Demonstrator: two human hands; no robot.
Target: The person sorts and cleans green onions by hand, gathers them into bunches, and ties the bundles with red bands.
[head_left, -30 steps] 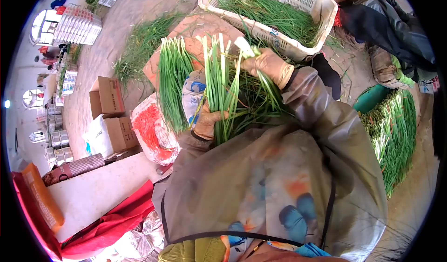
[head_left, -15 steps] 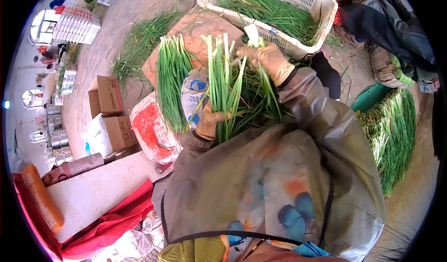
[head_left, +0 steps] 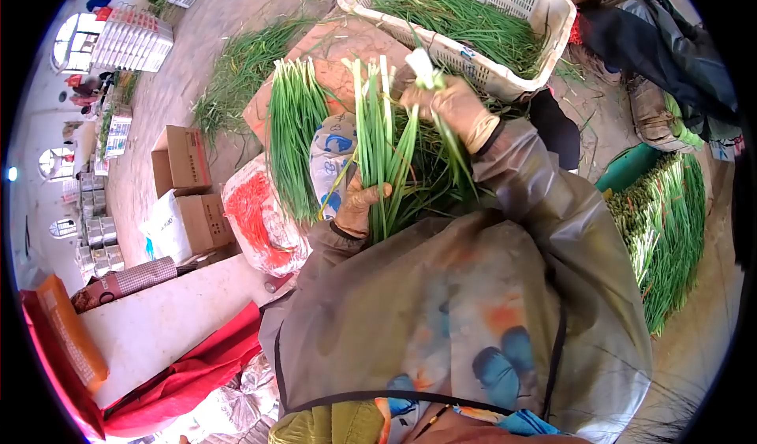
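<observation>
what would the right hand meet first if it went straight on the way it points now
Likely the green stalks in the left hand, just past the right hand; depth is unclear, so it might pass over them toward the reddish board.

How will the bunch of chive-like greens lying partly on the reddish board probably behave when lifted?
The bunch of chive-like greens would probably droop toward the leaf tips, since the blades look long and thin. Its white ends may be stiffer, as they lie fairly straight. It could spread apart: no tie shows around it.
</observation>
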